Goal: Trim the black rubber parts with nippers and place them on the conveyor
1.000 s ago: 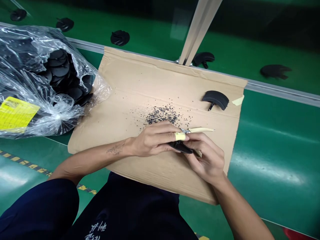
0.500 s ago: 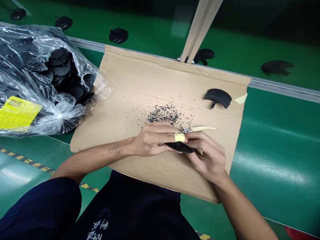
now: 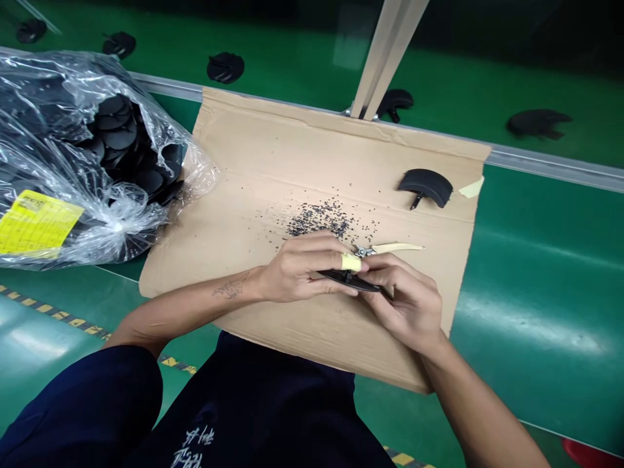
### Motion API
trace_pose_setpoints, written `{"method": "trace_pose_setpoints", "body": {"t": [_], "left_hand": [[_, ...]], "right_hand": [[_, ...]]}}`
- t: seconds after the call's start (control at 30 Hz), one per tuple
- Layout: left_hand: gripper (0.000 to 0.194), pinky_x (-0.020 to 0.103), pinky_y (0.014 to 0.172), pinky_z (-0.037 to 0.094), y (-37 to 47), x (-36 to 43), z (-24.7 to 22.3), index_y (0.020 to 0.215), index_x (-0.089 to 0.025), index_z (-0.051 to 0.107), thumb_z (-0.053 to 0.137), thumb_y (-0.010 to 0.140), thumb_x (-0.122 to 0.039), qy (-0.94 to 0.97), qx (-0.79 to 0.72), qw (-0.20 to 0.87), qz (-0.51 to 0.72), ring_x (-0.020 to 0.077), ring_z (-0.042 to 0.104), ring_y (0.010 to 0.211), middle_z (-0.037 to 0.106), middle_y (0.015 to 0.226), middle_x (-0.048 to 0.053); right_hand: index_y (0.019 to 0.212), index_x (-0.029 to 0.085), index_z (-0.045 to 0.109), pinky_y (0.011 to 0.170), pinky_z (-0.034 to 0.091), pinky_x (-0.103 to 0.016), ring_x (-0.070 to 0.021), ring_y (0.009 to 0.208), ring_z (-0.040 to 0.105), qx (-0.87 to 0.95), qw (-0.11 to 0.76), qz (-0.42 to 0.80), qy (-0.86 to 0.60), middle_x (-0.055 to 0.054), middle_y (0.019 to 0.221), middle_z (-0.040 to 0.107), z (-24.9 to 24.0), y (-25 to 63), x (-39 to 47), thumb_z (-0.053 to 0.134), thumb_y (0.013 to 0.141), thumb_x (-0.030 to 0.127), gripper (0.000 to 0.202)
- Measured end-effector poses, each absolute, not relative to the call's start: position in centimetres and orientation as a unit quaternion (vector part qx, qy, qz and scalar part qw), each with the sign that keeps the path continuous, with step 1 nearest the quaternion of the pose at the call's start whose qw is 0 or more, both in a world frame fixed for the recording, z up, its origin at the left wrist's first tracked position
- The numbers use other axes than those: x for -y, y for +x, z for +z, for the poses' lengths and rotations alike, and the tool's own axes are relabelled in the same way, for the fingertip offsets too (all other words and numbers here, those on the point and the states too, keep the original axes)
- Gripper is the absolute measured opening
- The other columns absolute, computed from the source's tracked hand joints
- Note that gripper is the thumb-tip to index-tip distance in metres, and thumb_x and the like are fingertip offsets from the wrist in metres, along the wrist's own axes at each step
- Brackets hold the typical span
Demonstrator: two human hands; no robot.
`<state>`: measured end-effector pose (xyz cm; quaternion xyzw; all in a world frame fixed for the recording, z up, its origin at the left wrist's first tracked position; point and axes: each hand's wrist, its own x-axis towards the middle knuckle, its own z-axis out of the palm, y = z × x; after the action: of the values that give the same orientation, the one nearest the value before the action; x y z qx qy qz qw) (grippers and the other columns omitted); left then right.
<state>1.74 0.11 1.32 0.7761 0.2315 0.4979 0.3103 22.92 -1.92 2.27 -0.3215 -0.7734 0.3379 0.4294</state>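
Note:
My left hand (image 3: 305,266), with yellow tape round one finger, is closed on a thin black plastic disc (image 3: 358,282) seen nearly edge-on. A short dark stub shows on the disc's upper face. At the disc's right end, the bent fingers of my right hand (image 3: 409,299) pinch it; their tips are partly hidden. Just beyond my hands lie nippers (image 3: 363,251) with a pale handle, partly covered by my right hand. A scatter of tiny black plastic bits (image 3: 322,220) spreads past my left hand.
Brown cardboard (image 3: 253,136) covers the green bench (image 3: 536,279). On it, far right, rests a curved black part (image 3: 426,186) with a stem. A clear bag (image 3: 117,214) of black discs occupies the left. Behind stands a metal post (image 3: 390,58), with several black parts beyond the rail.
The disc has tipped slightly and looks flatter, with its stub showing more. Both hands keep hold of it, and the view has shifted a little.

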Motion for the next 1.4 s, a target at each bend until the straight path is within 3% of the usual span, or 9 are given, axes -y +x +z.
{"method": "trace_pose_setpoints", "body": {"t": [0.1,0.17,0.3,0.5,0.9,1.1,1.27,1.33,1.4], "left_hand": [[0.048,0.031,0.079,0.059,1.46,-0.27,1.76,0.106,-0.016,0.077,0.054,0.098,-0.058,0.734,-0.229,0.420,0.483,0.0161,0.071,0.088,0.078,0.094,0.010],[0.054,0.031,0.082,0.060,1.22,-0.40,2.00,0.105,-0.017,0.079,0.042,0.103,-0.056,0.684,-0.234,0.519,0.457,0.0166,0.072,0.092,0.077,0.095,0.011],[0.021,0.023,0.078,0.059,0.98,-0.66,2.05,0.098,-0.018,0.081,0.072,0.093,-0.036,0.631,-0.233,0.610,0.418,0.0130,0.072,0.087,0.075,0.091,0.007],[0.013,0.021,0.073,0.058,1.16,-0.58,2.04,0.088,-0.017,0.080,0.080,0.086,-0.029,0.640,-0.246,0.595,0.420,0.0111,0.070,0.080,0.075,0.085,0.006],[0.014,0.023,0.073,0.056,1.32,-0.26,2.22,0.086,-0.016,0.075,0.076,0.089,-0.029,0.731,-0.224,0.491,0.418,0.0119,0.068,0.080,0.073,0.082,0.005],[0.018,0.023,0.073,0.054,1.23,-0.46,1.98,0.085,-0.015,0.072,0.071,0.093,-0.031,0.725,-0.243,0.502,0.405,0.0114,0.065,0.078,0.071,0.082,0.005],[0.048,0.031,0.087,0.056,1.04,-0.73,1.96,0.100,-0.018,0.075,0.050,0.099,-0.059,0.695,-0.222,0.563,0.389,0.0176,0.069,0.095,0.072,0.099,0.011],[0.051,0.034,0.092,0.056,1.15,-0.53,1.77,0.109,-0.019,0.074,0.058,0.092,-0.065,0.709,-0.228,0.539,0.394,0.0206,0.068,0.104,0.072,0.109,0.012],[0.043,0.032,0.087,0.056,1.32,-0.25,1.48,0.113,-0.020,0.073,0.074,0.087,-0.054,0.725,-0.263,0.490,0.407,0.0193,0.068,0.100,0.073,0.107,0.010]], "right_hand": [[0.087,0.021,0.063,0.073,0.061,-0.030,-0.0178,0.086,0.073,0.739,0.441,0.388,-0.331,-0.008,0.096,0.075,2.48,22.96,1.96,0.069,0.090,0.011,0.013],[0.088,0.022,0.064,0.076,0.062,-0.032,-0.0187,0.088,0.074,0.717,0.437,0.427,-0.336,-0.008,0.095,0.076,2.66,22.98,1.94,0.070,0.091,0.014,0.010],[0.092,0.022,0.067,0.079,0.062,-0.033,-0.0185,0.089,0.074,0.704,0.422,0.461,-0.337,-0.007,0.095,0.076,2.75,22.89,1.74,0.069,0.093,0.021,0.003],[0.105,0.023,0.071,0.082,0.061,-0.036,-0.0209,0.092,0.072,0.746,0.432,0.383,-0.332,-0.008,0.101,0.074,2.80,22.88,1.67,0.076,0.088,0.024,0.017],[0.097,0.021,0.073,0.071,0.061,-0.031,-0.0186,0.084,0.072,0.780,0.410,0.352,-0.315,-0.009,0.096,0.075,2.75,23.46,1.56,0.073,0.090,0.021,0.007],[0.094,0.021,0.073,0.067,0.061,-0.029,-0.0169,0.079,0.072,0.792,0.402,0.336,-0.315,-0.007,0.092,0.075,2.80,23.36,1.44,0.073,0.090,0.019,0.005],[0.095,0.024,0.073,0.065,0.061,-0.031,-0.0175,0.075,0.072,0.798,0.428,0.246,-0.345,-0.005,0.091,0.075,2.60,23.33,1.93,0.077,0.086,0.015,0.014],[0.096,0.024,0.073,0.063,0.060,-0.031,-0.0172,0.074,0.071,0.799,0.437,0.221,-0.348,-0.005,0.090,0.074,2.52,23.42,2.01,0.076,0.087,0.015,0.013],[0.099,0.024,0.072,0.065,0.060,-0.031,-0.0173,0.076,0.072,0.807,0.426,0.221,-0.345,-0.005,0.093,0.074,2.71,23.73,1.82,0.075,0.088,0.018,0.013]]}}
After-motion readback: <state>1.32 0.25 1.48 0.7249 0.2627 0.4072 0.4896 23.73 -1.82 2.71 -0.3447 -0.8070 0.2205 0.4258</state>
